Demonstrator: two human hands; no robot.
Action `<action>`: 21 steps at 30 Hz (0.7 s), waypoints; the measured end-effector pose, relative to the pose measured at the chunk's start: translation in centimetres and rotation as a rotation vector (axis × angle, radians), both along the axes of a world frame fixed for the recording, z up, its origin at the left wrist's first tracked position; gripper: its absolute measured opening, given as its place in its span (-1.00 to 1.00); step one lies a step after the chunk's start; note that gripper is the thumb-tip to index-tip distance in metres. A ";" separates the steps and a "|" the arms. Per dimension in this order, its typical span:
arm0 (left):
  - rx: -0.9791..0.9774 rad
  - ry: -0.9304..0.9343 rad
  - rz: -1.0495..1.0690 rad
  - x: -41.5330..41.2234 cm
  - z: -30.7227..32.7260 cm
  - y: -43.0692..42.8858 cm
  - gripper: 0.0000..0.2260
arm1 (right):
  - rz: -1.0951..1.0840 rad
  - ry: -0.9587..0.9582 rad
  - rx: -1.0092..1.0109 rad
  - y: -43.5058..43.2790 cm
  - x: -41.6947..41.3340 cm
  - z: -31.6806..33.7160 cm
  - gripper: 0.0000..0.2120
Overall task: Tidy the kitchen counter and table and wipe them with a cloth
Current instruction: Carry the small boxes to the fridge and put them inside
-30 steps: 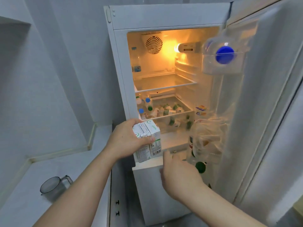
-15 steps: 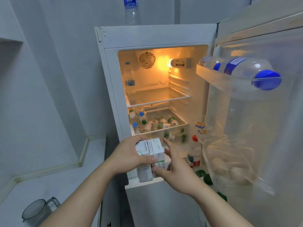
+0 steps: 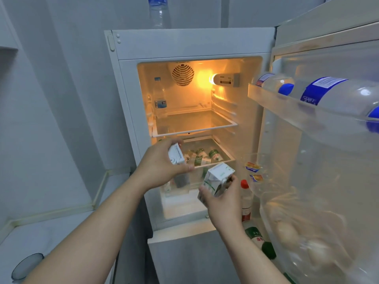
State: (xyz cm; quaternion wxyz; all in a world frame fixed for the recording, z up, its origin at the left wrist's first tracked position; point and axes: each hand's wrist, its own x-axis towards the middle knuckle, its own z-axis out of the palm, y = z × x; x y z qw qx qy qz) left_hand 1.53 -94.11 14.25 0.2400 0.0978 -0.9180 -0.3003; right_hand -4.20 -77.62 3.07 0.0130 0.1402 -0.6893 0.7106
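The left hand (image 3: pixel 159 168) has its fingers clamped on a small white carton (image 3: pixel 176 155) with grey print, held before the open fridge's (image 3: pixel 190 44) lower shelf. Just right of it and lower, the right hand (image 3: pixel 224 200) has its fingers curled round a second white carton (image 3: pixel 217 178), green-marked and tilted.

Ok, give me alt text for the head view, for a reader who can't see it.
A person at an open, lit fridge holds a small white carton in the left hand and a green-printed carton in the right hand, before a shelf of small bottles. Large blue-capped bottles lie in the door rack at right.
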 end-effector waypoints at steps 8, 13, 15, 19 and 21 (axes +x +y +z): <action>-0.134 0.066 0.106 -12.3 5.1 -5.2 -0.28 | -0.110 0.075 -0.032 -6.6 -7.3 3.5 -0.30; -0.093 -0.032 0.197 -20.2 5.9 -10.3 -0.28 | -0.142 0.105 0.025 -10.4 -12.4 5.1 -0.42; -0.089 -0.033 0.241 -22.8 5.9 -11.8 -0.31 | -0.134 0.119 0.031 -11.6 -14.2 5.7 -0.40; -0.089 -0.123 0.293 -26.9 5.8 -13.9 -0.39 | -0.113 0.144 0.080 -13.6 -17.3 7.1 -0.32; -0.125 -0.166 0.330 -27.9 5.4 -14.6 -0.44 | -0.105 0.157 0.099 -14.5 -18.8 7.5 -0.33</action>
